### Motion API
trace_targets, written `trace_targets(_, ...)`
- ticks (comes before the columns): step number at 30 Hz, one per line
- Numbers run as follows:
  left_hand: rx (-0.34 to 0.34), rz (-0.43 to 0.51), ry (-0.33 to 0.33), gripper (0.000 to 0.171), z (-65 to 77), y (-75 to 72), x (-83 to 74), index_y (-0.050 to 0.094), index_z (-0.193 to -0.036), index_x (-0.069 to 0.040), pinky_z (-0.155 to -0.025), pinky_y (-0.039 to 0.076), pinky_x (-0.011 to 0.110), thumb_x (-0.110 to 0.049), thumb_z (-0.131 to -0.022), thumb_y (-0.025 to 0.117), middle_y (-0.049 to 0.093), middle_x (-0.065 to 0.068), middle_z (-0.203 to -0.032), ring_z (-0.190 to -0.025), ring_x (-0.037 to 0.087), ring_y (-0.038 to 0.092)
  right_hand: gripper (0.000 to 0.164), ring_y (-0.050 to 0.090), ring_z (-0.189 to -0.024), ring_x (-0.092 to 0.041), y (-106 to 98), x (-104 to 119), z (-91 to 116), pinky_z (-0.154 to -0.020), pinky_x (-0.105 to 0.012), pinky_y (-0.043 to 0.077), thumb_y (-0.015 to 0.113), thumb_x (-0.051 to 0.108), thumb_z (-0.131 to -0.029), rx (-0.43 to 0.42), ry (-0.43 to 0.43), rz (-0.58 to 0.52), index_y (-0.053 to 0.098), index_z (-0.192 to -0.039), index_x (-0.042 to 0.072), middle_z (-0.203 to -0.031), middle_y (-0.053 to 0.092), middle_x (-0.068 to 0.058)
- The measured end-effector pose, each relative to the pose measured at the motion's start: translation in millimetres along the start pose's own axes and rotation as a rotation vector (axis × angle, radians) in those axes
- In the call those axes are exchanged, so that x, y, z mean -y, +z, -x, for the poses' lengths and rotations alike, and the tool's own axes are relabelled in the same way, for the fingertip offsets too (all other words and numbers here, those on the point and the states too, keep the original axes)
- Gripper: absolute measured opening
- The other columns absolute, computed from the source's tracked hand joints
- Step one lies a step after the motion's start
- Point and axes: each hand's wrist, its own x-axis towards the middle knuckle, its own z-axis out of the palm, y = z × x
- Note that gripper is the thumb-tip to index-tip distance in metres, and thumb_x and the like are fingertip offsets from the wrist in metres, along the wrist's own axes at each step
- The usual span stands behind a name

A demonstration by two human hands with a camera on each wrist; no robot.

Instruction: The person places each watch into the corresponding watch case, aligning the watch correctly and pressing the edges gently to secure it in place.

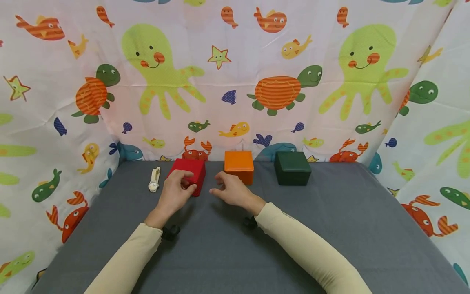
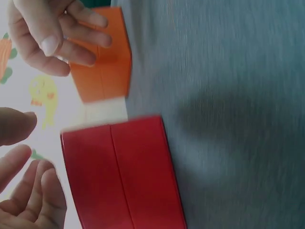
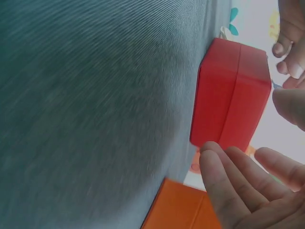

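Boxes, three: red box (image 1: 193, 165), orange box (image 1: 238, 162), dark green box (image 1: 292, 167). Watches, one (image 1: 154, 179). Red sits leftmost of the boxes, side edges running away from the person; long axis unclear, partly covered. Glossy, seamed sides. Left hand (image 1: 174, 197) over red, right hand (image 1: 235, 192) before orange; both ungripping, fingers loosely bent.

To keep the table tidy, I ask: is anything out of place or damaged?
Slightly: the red box stands farther from the curtain than the orange box and green box, breaking their row. I see no spill or damage.
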Motion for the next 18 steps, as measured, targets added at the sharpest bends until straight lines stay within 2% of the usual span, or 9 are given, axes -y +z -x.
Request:
trace_targets(3,-0.057,-0.034,-0.015,0.033,-3.7,-7.4,7.0,0.063,-0.111,0.0,-0.073,0.052,0.045,-0.008,-0.081,0.073,0.056,0.018,-0.108,-0.089,0.03,0.056,0.058,0.062,-0.099,-0.02,8,2,-11,-0.084,-0.033,0.054,0.068,0.039,-0.088,0.009,0.028,-0.016,0.049,-0.132,0.007,-0.123,0.061,-0.011)
trace_targets(7,-0.074,-0.07,-0.109,0.043,-6.9,-13.4,16.5,0.058,-0.119,0.002,-0.086,0.046,0.053,-0.009,-0.08,0.073,0.049,0.022,-0.119,-0.11,0.036,0.045,0.073,0.062,-0.105,-0.022,18,7,-22,-0.085,-0.035,0.054,0.069,0.045,-0.085,0.013,0.09,-0.036,0.039,-0.141,0.008,-0.129,0.058,-0.012)
trace_targets(11,-0.034,-0.093,-0.235,0.061,-10.1,-15.7,24.2,0.049,-0.13,0.002,-0.091,0.043,0.058,-0.011,-0.077,0.076,0.043,0.024,-0.127,-0.122,0.039,0.034,0.086,0.061,-0.108,-0.023,27,10,-31,-0.086,-0.039,0.053,0.071,0.047,-0.082,0.011,0.135,-0.038,0.031,-0.146,0.008,-0.134,0.054,-0.013)
trace_targets(14,0.01,-0.084,-0.311,0.069,-11.8,-16.4,29.7,0.044,-0.134,0.003,-0.092,0.044,0.059,-0.013,-0.076,0.077,0.04,0.025,-0.131,-0.125,0.041,0.033,0.088,0.058,-0.114,-0.025,32,12,-37,-0.089,-0.041,0.052,0.072,0.046,-0.082,0.011,0.141,-0.036,0.026,-0.149,0.012,-0.139,0.05,-0.012)
trace_targets(18,0.059,-0.06,-0.351,0.072,-13.9,-15.9,37.7,0.039,-0.136,0.005,-0.094,0.043,0.058,-0.016,-0.077,0.076,0.04,0.027,-0.132,-0.12,0.042,0.039,0.083,0.053,-0.121,-0.023,37,13,-41,-0.093,-0.041,0.05,0.07,0.044,-0.085,0.0,0.127,-0.017,0.026,-0.15,0.018,-0.143,0.047,-0.008)
